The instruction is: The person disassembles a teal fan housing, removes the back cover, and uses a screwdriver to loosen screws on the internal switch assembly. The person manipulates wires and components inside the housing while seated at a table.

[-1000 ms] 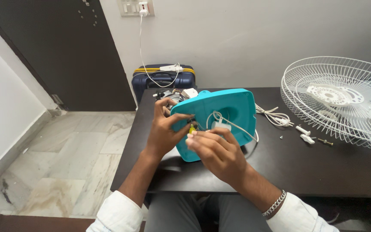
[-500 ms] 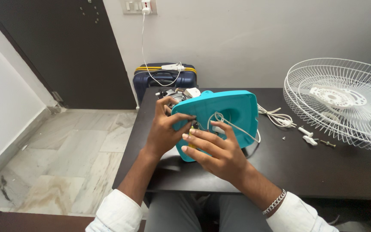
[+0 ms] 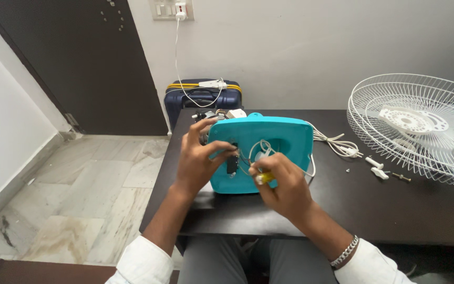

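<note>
Left hand [image 3: 198,163] grips the left edge of the teal fan base [image 3: 269,150], which sits on the dark table [image 3: 395,210]. Right hand [image 3: 285,184], fingers closed, pinches a yellow-handled tool [image 3: 264,178] against its white wires [image 3: 256,150]. Far right lies 1 white fan grille [image 3: 411,123].

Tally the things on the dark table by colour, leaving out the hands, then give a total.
Turquoise: 1, the fan base, held by the left hand.
White: 3, the wire fan guard, the coiled cord and the small plastic piece.
Yellow: 1, the yellow-handled tool in the right hand.
Total: 5.
</note>
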